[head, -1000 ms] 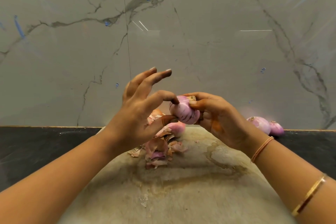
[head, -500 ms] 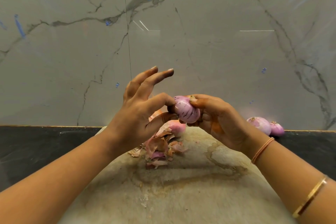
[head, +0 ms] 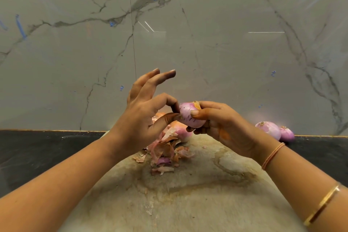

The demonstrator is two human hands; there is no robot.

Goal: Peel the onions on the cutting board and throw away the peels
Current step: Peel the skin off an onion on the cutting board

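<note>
onion [head: 188, 118] over peel pile [head: 163, 152] on cutting board [head: 197, 194], onion pair [head: 271, 130] on counter [head: 37, 149]

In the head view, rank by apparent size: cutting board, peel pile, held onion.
1. cutting board
2. peel pile
3. held onion
The last two look close; the onion is nearer the camera.

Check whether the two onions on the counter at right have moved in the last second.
No. The two onions lie in the same spot on the counter, against the foot of the wall.
</note>
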